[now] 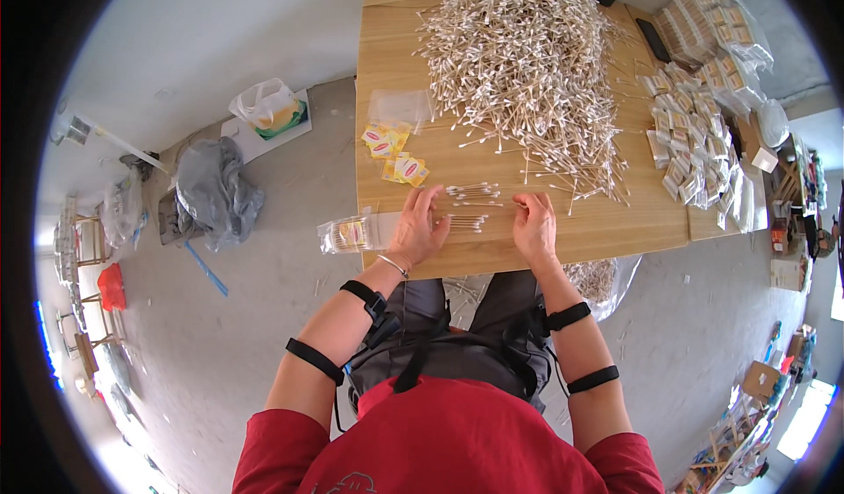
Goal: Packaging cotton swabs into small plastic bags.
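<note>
Flanking cotton swabs point(475, 192): left hand point(417, 228), right hand point(535, 228)

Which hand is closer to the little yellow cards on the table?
The left. The left hand is just on the person's side of the yellow cards; the right hand is farther off, to their right and also nearer the person.

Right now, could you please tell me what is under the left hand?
To the left hand's left is a clear bag, to its right cotton swabs; anything directly beneath is covered.
</note>
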### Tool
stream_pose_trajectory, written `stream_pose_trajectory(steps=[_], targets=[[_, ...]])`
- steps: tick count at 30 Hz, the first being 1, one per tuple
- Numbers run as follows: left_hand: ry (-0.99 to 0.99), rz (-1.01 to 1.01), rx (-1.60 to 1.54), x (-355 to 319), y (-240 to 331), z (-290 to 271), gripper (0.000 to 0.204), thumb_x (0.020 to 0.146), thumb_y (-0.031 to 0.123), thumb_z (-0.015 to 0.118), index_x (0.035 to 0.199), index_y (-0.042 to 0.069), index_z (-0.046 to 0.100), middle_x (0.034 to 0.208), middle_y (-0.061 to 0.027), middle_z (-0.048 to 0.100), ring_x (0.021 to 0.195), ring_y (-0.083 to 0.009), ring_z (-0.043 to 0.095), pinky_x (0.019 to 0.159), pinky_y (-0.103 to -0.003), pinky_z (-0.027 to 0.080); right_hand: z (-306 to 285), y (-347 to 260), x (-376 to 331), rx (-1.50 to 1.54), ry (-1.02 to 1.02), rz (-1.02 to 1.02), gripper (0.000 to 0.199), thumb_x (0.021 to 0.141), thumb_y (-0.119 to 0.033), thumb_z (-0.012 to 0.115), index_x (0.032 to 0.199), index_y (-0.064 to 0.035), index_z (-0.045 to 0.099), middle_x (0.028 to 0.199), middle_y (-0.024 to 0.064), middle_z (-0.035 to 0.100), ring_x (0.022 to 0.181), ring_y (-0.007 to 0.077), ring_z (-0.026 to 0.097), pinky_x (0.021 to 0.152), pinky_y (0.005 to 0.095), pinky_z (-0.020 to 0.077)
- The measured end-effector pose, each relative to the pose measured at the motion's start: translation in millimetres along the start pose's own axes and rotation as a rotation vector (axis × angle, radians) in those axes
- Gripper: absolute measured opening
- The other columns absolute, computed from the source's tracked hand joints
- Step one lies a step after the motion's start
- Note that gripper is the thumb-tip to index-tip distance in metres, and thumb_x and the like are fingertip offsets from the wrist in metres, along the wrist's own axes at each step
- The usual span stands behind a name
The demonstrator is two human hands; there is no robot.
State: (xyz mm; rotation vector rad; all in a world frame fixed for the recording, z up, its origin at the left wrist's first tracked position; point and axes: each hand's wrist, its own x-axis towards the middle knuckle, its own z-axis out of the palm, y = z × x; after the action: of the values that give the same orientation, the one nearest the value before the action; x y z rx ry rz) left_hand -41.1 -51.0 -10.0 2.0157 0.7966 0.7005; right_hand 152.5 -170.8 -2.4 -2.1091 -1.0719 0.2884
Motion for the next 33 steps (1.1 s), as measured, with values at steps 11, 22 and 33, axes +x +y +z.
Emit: stream_pose_trajectory(steps=[11, 22, 33], targets=[[0.015, -0.017, 0.036, 2, 1, 0, 0.047, 0.077, 0.004, 0.066, 0.122, 0.004, 0.053, 0.101, -0.0098, 0.054, 0.076, -0.0181, 0.055, 0.067, -0.028, 0.049, 21, -27, 5, -0.095, 0.008, -0.244, 0.016, 0.08, -0.006, 0.064, 0.094, -0.0105, 0.069, 0.096, 0.0077, 0.057, 0.094, 0.0299, 0.054, 0.082, 0.0401, 0.0463], [0.108, -0.094, -0.085, 6, -5, 1, 0.034, 0.084, 0.0, 0.057, 0.118, 0.002, 0.054, 0.089, -0.0107, 0.057, 0.073, -0.0207, 0.057, 0.065, -0.028, 0.048, 30, -33, 44, -0.234, -0.216, -0.287, 0.007, 0.079, -0.007, 0.063, 0.085, -0.0095, 0.063, 0.091, 0.0057, 0.059, 0.098, 0.029, 0.053, 0.084, 0.0403, 0.0433], [0.105, -0.134, -0.149, 10, -4, -2, 0.029, 0.087, 0.003, 0.058, 0.116, 0.001, 0.058, 0.091, -0.0098, 0.058, 0.076, -0.0187, 0.058, 0.067, -0.027, 0.049, 27, -35, 42, -0.239, -0.265, -0.328, 0.009, 0.079, -0.008, 0.064, 0.088, -0.0095, 0.061, 0.096, 0.007, 0.058, 0.1, 0.03, 0.052, 0.085, 0.0418, 0.0427]])
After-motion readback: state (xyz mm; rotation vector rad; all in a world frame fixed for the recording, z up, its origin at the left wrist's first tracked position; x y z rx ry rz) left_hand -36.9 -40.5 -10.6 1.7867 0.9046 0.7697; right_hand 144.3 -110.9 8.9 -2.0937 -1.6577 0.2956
